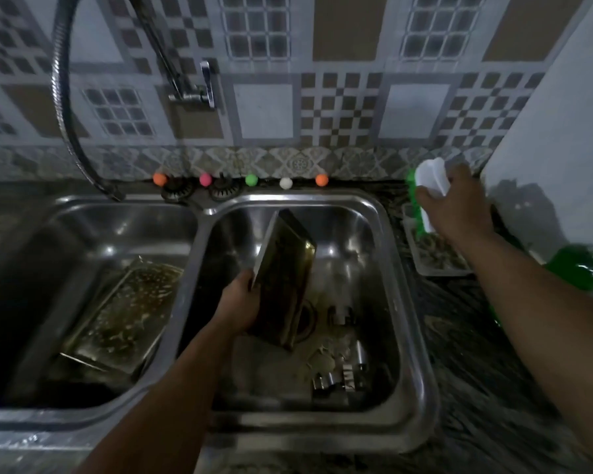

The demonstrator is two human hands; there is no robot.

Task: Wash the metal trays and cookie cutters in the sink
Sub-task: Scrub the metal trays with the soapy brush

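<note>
A double steel sink fills the view. In the right basin (384,213), my left hand (240,302) grips a dark, greasy metal tray (285,278) by its left edge and holds it tilted upright. Several metal cookie cutters (343,374) lie on that basin's floor to the right of the tray. A second soiled tray (124,313) leans inside the left basin (83,206). At the back right of the counter, my right hand (456,203) holds a white brush with green bristles (425,186) above a small white dish.
A flexible faucet hose (62,107) arcs down over the left basin. Coloured balls (204,179) line the ledge behind the sink. A white dish (435,258) and a green object (582,268) sit on the dark counter at right, beside a white wall.
</note>
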